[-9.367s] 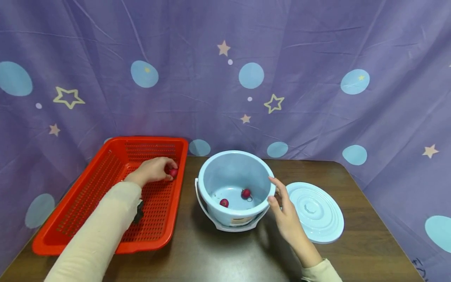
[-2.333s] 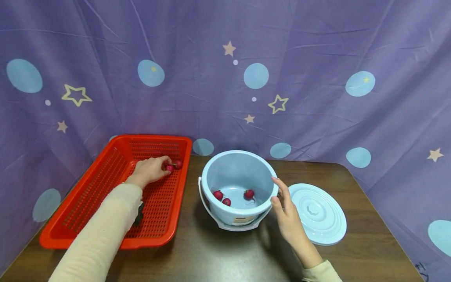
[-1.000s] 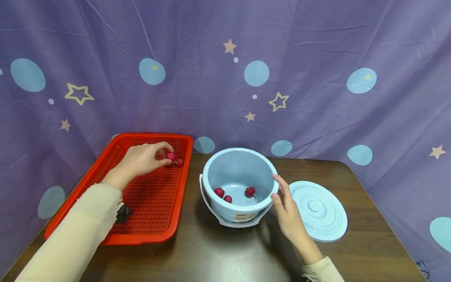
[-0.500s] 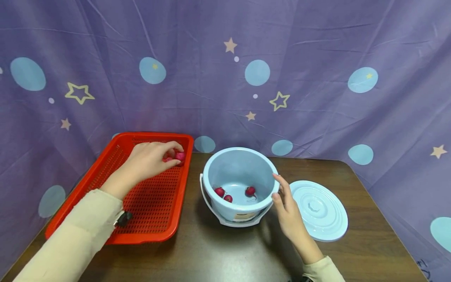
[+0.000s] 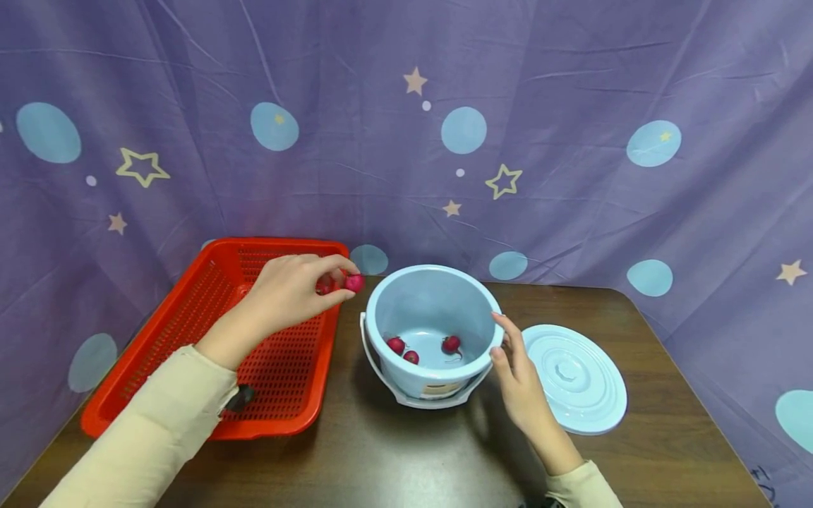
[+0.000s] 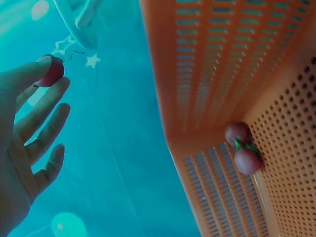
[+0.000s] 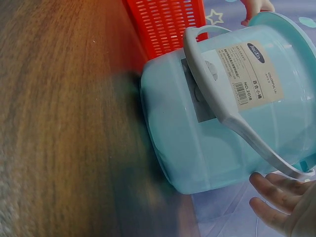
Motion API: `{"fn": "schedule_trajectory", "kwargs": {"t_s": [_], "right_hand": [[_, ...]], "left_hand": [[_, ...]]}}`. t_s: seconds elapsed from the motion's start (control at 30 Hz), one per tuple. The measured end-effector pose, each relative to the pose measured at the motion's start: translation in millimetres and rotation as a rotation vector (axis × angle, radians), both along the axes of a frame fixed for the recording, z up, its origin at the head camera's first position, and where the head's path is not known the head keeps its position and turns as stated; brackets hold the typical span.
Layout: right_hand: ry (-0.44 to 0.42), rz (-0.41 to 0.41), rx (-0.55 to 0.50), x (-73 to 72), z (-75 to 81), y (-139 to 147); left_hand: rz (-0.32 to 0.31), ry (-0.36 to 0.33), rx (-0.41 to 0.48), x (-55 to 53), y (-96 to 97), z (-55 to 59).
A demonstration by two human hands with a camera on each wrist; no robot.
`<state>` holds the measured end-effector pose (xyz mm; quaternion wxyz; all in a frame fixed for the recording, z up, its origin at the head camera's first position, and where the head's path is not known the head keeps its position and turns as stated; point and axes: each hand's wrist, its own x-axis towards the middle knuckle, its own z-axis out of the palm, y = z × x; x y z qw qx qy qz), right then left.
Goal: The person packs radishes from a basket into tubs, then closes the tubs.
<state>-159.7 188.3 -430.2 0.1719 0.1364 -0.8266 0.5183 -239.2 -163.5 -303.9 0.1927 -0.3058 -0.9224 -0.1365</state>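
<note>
My left hand (image 5: 286,293) pinches a red radish (image 5: 354,283) between thumb and fingertips, over the right rim of the red basket (image 5: 329,353). In the left wrist view, this radish (image 6: 53,74) shows a thin root, and two more radishes (image 6: 247,162) lie in a corner of the basket. A light blue bucket (image 5: 432,303) stands upright in the middle of the table; three radishes (image 5: 451,344) lie on its bottom. At the bucket's right side, my right hand (image 5: 521,388) touches the rim with relaxed fingers.
A round light blue lid (image 5: 571,381) lies flat on the wooden table (image 5: 660,416), right of the bucket. The bucket's handle (image 5: 427,404) hangs down in front. Behind the table hangs a purple curtain (image 5: 356,141) with stars and dots.
Over the last second my left hand lifts the radish and carries it right, from inside the basket to its rim. Earlier, the bucket gained a third radish. My right hand stays at the bucket.
</note>
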Motion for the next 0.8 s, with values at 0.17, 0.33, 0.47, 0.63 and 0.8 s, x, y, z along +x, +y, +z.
{"fn": "schedule_trajectory", "kwargs": {"t_s": [0.17, 0.33, 0.47, 0.63, 0.8], "right_hand": [[0.002, -0.001, 0.001, -0.3, 0.1, 0], [0.009, -0.001, 0.004, -0.8, -0.1, 1], [0.011, -0.007, 0.006, -0.8, -0.9, 1], [0.016, -0.007, 0.009, -1.0, -2.0, 1], [0.026, 0.005, 0.009, -2.4, -3.0, 1]], "left_hand": [[-0.046, 0.014, 0.004, 5.7, 12.3, 3.0], [-0.092, 0.006, 0.001, 10.0, 23.7, 6.8], [-0.131, -0.018, -0.019, 12.6, 32.4, 7.5], [-0.164, -0.048, -0.069, 14.4, 40.7, 3.5], [-0.184, -0.069, -0.101, 14.8, 44.8, -0.9]]}}
